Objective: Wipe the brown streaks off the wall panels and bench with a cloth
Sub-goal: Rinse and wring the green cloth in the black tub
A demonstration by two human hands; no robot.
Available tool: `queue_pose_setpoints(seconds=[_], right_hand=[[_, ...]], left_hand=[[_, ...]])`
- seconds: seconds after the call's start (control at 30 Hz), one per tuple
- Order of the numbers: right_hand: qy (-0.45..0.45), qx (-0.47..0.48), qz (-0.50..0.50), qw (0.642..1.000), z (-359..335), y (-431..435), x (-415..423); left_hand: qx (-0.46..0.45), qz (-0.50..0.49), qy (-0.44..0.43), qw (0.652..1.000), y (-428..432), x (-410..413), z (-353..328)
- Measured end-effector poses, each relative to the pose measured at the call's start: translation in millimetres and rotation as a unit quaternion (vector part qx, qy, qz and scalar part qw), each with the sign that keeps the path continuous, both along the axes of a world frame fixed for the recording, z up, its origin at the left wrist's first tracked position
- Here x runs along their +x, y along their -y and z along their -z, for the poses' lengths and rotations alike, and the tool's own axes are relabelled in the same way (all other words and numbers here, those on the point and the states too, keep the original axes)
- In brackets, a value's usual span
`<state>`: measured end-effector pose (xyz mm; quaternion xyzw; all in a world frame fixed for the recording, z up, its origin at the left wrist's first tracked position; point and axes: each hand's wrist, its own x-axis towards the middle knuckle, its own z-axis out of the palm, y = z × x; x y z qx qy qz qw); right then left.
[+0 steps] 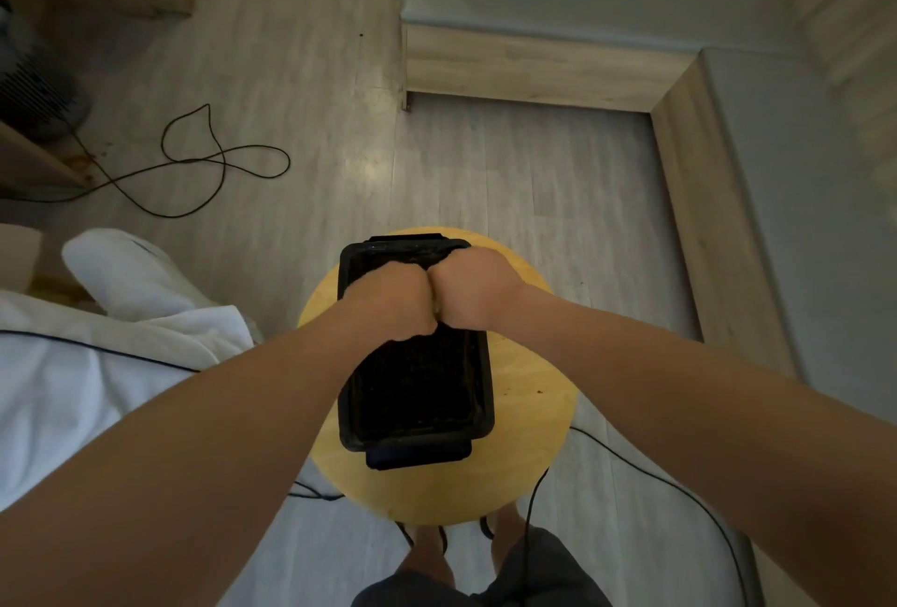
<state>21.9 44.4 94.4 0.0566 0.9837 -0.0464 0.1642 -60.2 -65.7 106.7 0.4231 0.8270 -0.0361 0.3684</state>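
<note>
Both hands are meeting over the far half of a black rectangular tub (416,393) sitting on a round yellow stool top (539,417) at frame centre: left hand (395,303) and right hand (473,291) are curled into fists, knuckles pressing together, fingers closing tightly on a small yellowish scrap of cloth (437,308) barely showing between them. The bench (534,67), wood-fronted with a grey cushion, is lying at 1 o'clock and running down toward 3 o'clock. A black cable (213,159) is looping on the floor at 10 o'clock, and white bedding (97,349) is lying at 9 o'clock.
</note>
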Motion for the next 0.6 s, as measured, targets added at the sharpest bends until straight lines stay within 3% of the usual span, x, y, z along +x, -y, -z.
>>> queue_pose_setpoints(seconds=[0.17, 0.33, 0.43, 0.6], right_hand=[[0.076, -0.099, 0.032, 0.992, 0, 2, -18], [0.172, -0.189, 0.051, 0.965, -2, 2, -18], [0.138, -0.223, 0.092, 0.961, 5, 1, -13], [0.042, -0.258, 0.129, 0.956, 14, -12, 5]], left_hand=[[0.068, 0.060, -0.202, 0.975, 11, -2, 2], [0.103, 0.144, -0.274, 0.945, 22, -1, 8], [0.111, 0.102, -0.241, 0.959, 23, 0, 12], [0.035, -0.064, -0.043, 0.996, 16, -13, 19]])
